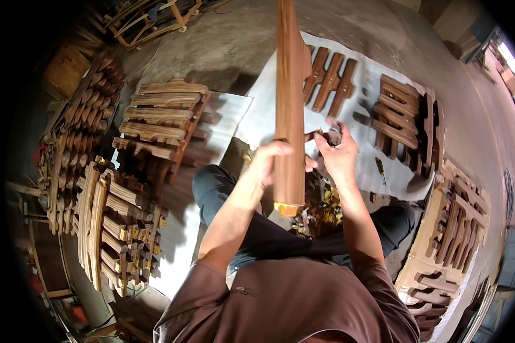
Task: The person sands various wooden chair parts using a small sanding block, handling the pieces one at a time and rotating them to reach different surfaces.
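My left hand (267,162) is wrapped around the lower part of a long brown wooden piece (290,108), which stands upright in front of me. Yellow material (287,209) covers its near end. Beside the wood, my right hand (340,158) is closed on a small dark grey, rounded tool (335,135) whose kind I cannot make out. Part of that tool is hidden by my fingers. Between my legs lies a heap of yellow and brown scraps (326,206).
Shaped wooden pieces (330,83) lie on a white sheet (363,140) ahead, with a stack (396,111) at its right. A yellow-and-black screwdriver (381,171) lies nearby. More stacks (161,117) stand left. Cardboard (409,280) at right bears several pieces.
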`<state>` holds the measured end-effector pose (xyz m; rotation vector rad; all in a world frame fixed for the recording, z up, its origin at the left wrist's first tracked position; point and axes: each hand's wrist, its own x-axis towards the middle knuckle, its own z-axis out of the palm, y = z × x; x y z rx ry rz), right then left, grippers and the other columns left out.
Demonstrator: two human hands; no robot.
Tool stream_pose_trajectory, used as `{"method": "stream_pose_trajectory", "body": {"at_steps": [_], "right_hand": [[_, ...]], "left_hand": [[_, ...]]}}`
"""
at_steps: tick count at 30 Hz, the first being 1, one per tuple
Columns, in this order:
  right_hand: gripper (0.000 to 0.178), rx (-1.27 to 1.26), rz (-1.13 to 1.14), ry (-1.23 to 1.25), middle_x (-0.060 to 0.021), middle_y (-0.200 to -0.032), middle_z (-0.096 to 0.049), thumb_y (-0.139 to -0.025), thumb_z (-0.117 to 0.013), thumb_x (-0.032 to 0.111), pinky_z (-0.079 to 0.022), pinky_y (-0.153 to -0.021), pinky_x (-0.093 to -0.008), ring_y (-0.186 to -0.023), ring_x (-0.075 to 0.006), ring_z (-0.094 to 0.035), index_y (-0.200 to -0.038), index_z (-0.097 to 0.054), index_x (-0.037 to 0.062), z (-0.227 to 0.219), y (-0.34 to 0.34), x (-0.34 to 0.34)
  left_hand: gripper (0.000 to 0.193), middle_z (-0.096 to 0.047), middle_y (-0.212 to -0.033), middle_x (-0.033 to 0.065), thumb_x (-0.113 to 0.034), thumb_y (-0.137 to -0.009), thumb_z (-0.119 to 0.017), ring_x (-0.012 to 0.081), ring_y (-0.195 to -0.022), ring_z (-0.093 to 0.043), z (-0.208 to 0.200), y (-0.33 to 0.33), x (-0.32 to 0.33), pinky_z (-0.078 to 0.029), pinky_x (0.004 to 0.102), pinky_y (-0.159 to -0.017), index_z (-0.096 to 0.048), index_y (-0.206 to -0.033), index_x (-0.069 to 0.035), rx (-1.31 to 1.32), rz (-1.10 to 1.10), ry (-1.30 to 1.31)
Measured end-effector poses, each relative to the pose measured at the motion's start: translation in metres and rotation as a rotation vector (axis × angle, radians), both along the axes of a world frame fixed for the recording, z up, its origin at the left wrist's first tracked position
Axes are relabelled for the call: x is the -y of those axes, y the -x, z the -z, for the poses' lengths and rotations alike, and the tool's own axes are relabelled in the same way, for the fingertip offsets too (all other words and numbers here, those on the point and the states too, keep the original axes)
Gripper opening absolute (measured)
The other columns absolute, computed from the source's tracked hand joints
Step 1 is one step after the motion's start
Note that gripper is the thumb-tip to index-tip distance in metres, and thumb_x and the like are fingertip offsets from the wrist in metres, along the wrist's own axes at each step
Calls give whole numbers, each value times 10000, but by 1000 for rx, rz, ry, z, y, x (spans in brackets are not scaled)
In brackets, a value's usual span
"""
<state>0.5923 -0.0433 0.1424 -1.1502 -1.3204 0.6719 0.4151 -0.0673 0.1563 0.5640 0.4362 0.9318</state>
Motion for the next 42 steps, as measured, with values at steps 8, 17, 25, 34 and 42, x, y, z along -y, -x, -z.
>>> {"method": "stream_pose_trajectory", "body": {"at_steps": [8, 17, 25, 34, 42], "right_hand": [[76, 179, 118, 235, -89, -590, -614, -795, -610, 44, -480, -547, -308, -531, -130, -581, -810, -648, -20, 65, -80, 37], [80, -183, 114, 511, -59, -672, -667, -848, -682, 45, -414, -475, -250, -525, -80, -542, -877, -688, -30, 131, -152, 77], [237, -397, -206, 571, -24, -706, -609, -938, -631, 141, -320, -517, -213, -584, -68, -450, -1125, -673, 0, 45, -104, 106], [333, -167, -141, 438, -36, -914, -685, -836, -751, 17, -510, -735, -242, -815, -82, -607, -1144, -627, -8, 46, -55, 114], [153, -301, -289, 364, -91, -925, -671, -863, -720, 2, -512, -588, -249, -686, -123, -626, -1005, -672, -29, 55, -63, 111]], "left_hand": [[679, -643, -1102, 209, -118, -665, -758, 342, -865, -704, 50, -95, 31, -578, 380, -776, -440, -1242, 46, -736, -355, -269], [707, -662, -1018, 207, -239, -625, -852, 368, -923, -670, 40, -114, 21, -535, 446, -813, -480, -1172, 12, -1164, -638, -503], [830, -622, -1055, 162, -227, -651, -915, 253, -965, -636, 20, -74, -30, -562, 381, -839, -444, -1262, 80, -516, -544, 110], [509, -618, -1018, 108, -115, -768, -838, 187, -904, -624, 51, -71, -23, -514, 314, -842, -506, -1122, 38, -376, -852, 295], [464, -594, -1136, 42, -68, -833, -773, 179, -1088, -569, 26, -41, 40, -439, 400, -1002, -514, -1218, -63, -190, -851, 289]]}}
